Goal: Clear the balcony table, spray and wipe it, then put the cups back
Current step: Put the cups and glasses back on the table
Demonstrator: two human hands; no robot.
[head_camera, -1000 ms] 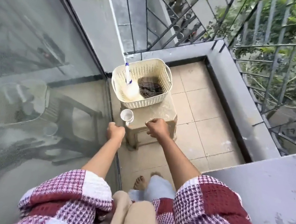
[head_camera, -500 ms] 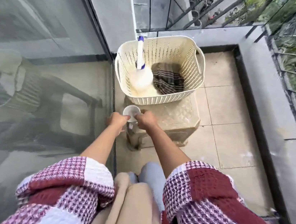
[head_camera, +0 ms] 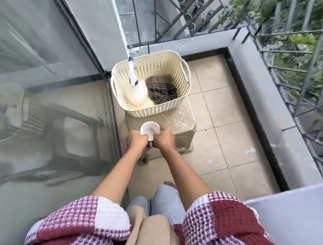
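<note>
A white cup [head_camera: 149, 128] sits at the near left corner of the small beige plastic table [head_camera: 185, 125]. My left hand [head_camera: 136, 140] curls around the cup's near side, while my right hand [head_camera: 164, 140] grips its right side. A small dark shape shows between the two hands, and I cannot tell what it is. The back of the table holds a cream perforated basket [head_camera: 180, 71]. In the basket are a white spray bottle with a blue nozzle [head_camera: 136, 92] and a dark striped cloth [head_camera: 161, 90].
A glass sliding door [head_camera: 38, 85] runs along the left, right beside the table. A grey parapet with metal railing [head_camera: 263, 90] borders the tiled floor [head_camera: 227, 131] on the right and at the back. A grey ledge [head_camera: 298, 212] juts in at the near right.
Both hands reached forward from in front of the table and closed around the white cup. The camera leaned closer over the table.
</note>
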